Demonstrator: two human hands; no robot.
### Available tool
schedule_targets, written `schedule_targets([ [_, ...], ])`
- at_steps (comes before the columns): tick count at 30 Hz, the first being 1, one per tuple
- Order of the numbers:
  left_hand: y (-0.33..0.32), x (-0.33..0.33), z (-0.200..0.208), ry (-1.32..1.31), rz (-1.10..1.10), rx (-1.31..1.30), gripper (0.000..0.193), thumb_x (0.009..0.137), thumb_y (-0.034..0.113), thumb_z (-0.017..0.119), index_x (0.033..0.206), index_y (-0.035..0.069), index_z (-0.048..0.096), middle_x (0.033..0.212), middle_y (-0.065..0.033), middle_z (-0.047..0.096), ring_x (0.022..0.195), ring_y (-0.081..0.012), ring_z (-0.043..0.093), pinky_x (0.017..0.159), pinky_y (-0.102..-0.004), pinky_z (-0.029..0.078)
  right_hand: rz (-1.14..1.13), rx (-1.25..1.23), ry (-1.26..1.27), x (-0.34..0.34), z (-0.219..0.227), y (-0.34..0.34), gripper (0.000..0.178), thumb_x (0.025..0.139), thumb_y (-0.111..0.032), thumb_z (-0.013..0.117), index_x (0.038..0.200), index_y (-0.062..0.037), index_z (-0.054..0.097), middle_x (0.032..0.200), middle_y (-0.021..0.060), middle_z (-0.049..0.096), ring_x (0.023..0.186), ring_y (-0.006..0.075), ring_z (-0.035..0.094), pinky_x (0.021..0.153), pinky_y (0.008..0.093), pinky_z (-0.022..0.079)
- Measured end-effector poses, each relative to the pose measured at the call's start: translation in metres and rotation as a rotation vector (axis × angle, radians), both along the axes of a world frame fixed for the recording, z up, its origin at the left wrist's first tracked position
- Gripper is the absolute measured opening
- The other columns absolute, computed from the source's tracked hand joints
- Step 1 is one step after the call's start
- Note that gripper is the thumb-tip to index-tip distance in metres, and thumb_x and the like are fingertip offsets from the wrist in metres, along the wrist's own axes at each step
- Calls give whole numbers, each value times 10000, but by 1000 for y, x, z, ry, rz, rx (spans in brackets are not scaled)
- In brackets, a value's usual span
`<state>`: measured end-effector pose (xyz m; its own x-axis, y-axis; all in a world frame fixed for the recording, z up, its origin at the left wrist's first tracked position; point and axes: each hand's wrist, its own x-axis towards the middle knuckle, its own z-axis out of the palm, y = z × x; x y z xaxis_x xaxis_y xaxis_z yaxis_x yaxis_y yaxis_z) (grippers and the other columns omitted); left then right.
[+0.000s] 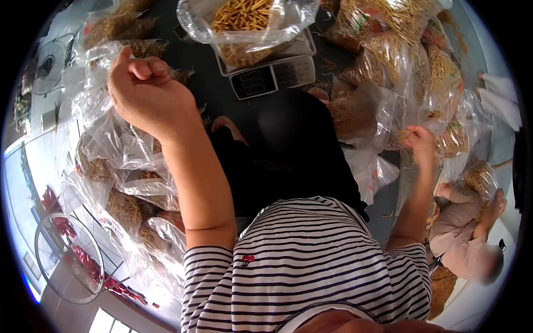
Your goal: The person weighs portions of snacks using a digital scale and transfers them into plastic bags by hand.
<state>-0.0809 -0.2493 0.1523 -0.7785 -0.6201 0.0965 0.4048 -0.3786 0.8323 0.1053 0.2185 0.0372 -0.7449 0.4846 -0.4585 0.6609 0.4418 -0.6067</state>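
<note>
"What did the bags around you hold?"

"The clear plastic bag (291, 25) on the digital scale (295, 72) gaped at the top and held a heap of short yellow-brown sticks (241, 15). On my right, clear bags (383, 55) bulged with straw-coloured, thinner sticks. On my left, see-through bags (139, 150) slumped against one another, brown stalks showing through the creased plastic."

"And your right hand?"

"My right hand (422, 143) was out beside the right-hand bags, thumb and fingers pressed together at the tips, pinching what looked like a thin tan stick (403, 134). It jutted leftward from the fingertips, in front of the clear plastic; its full length was too small to make out."

"Your left?"

"My left hand (149, 91) was raised by the left-hand bags, most fingers bent loosely inward, one digit standing up apart from the others."

"Where was the scale, then?"

"Beyond my black trousers (288, 150), between my two hands and well apart from both."
</note>
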Motion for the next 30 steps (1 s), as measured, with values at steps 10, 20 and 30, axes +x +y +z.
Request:
schedule_targets([
  [10, -8, 12, 39, 102, 64, -209, 153, 841, 102, 510, 847, -23, 598, 577, -31, 440, 494, -127, 423, 461, -234, 342, 228, 75, 218, 1, -109, -19, 344, 697, 7, 593, 1041, -10, 609, 868, 92, 655, 727, 181, 611, 643, 302, 485],
  [20, -5, -118, -22, -794, -301, -1468, 928, 603, 628, 676, 1215, -41, 479, 1191, -225, 496, 1150, -272, 444, 910, -362, 403, 128, -415, 525, -180, 23, -130, 661, 862, -435, 567, 1379, -159, 261, 1123, 88, 577, 873, 161, 584, 664, 248, 462],
  [30, -64, -131, -70, -634, -454, -1620, 187, 768, 211, 576, 851, 100, 702, 892, -103, 669, 870, -266, 647, 701, -344, 524, 324, -565, 228, -327, -6, -166, 298, 876, -160, 523, 1170, -145, 570, 656, -89, 399, 483, 11, 298, 383, 167, 238],
])
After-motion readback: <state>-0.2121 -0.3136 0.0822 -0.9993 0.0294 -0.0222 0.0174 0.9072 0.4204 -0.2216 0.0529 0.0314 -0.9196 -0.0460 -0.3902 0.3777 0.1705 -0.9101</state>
